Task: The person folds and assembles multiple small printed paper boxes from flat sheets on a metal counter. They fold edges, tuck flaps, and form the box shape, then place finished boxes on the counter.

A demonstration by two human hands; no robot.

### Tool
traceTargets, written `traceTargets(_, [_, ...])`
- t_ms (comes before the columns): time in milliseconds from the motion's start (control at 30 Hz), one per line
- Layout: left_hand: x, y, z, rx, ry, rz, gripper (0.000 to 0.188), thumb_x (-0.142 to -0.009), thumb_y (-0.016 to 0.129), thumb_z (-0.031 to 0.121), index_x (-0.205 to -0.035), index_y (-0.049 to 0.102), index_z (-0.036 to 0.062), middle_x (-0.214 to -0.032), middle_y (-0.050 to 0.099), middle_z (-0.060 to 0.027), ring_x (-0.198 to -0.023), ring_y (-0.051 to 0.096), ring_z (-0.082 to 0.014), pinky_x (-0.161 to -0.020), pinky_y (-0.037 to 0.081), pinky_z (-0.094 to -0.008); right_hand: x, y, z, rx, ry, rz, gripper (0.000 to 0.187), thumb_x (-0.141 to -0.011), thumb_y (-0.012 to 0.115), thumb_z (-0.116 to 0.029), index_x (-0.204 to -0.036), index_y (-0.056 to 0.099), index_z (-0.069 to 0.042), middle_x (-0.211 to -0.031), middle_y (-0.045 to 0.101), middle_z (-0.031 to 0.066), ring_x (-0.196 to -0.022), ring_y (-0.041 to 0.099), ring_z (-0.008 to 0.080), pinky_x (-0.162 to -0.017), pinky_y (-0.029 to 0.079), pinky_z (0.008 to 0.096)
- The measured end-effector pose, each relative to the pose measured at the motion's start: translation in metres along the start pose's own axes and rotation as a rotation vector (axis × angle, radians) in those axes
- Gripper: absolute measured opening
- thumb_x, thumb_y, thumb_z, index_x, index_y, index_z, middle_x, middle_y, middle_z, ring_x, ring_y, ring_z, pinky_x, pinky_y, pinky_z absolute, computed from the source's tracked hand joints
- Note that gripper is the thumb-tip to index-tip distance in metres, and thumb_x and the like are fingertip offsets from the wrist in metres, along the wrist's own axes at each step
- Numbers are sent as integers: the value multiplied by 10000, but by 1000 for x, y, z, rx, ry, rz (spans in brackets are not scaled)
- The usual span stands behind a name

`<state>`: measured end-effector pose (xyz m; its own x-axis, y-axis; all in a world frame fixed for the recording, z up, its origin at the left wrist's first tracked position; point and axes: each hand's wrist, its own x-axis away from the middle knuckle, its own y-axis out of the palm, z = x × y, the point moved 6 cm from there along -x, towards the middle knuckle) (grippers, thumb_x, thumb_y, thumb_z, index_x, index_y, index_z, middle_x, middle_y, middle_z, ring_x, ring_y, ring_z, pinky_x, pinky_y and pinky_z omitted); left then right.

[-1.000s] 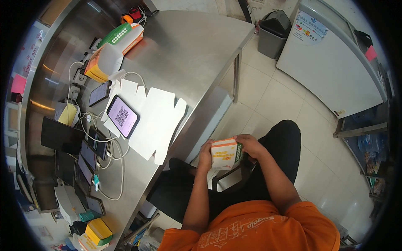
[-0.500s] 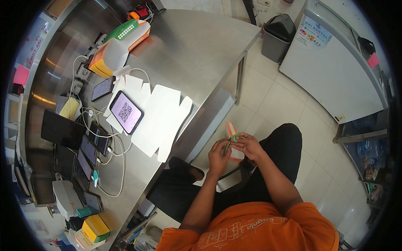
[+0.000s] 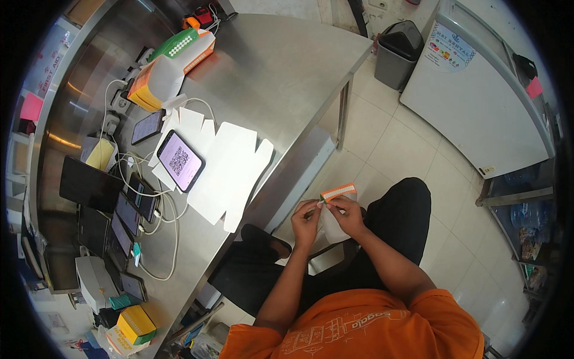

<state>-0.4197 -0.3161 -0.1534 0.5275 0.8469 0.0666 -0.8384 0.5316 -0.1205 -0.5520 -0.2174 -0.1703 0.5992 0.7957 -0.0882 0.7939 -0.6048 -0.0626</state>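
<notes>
1. Right of the steel table (image 3: pixel 287 66), a white-and-orange carton (image 3: pixel 339 191) sits at the hands, its orange edge slanting from near left to far right.
2. The right hand (image 3: pixel 348 218) overlaps the carton, nearer its body than the other, fingertips pinched at its left corner.
3. The left hand (image 3: pixel 305 220) lies left of it, also pinching there.
4. Green flap (image 3: pixel 324 198): at that corner, beside both hands' fingertips.

Grey bin (image 3: pixel 394 67) beside white freezer (image 3: pixel 475 107); phone (image 3: pixel 147 127), white cable (image 3: pixel 177 237) on steel counter (image 3: pixel 281 66).
</notes>
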Motion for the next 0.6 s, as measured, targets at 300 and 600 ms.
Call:
traceTargets(300, [-1, 4, 0, 107, -30, -60, 138, -975, 741, 47, -1096, 766, -16, -1168, 688, -99, -1111, 657, -177, -917, 576, -313, 2, -5, 5, 34, 62, 3, 178, -937, 791, -90, -1076, 786, 21, -1084, 761, 143, -925, 737, 201, -823, 586, 321])
traceTargets(600, [-7, 0, -2, 137, -56, -157, 116, -926, 769, -5, -1041, 789, -6, -1217, 702, -119, -1165, 651, -208, -1058, 514, -357, -5, -5, 11, -274, 199, -64, 188, -1010, 710, -96, -1165, 750, 1, -1080, 733, 76, -1009, 700, 157, -819, 590, 315])
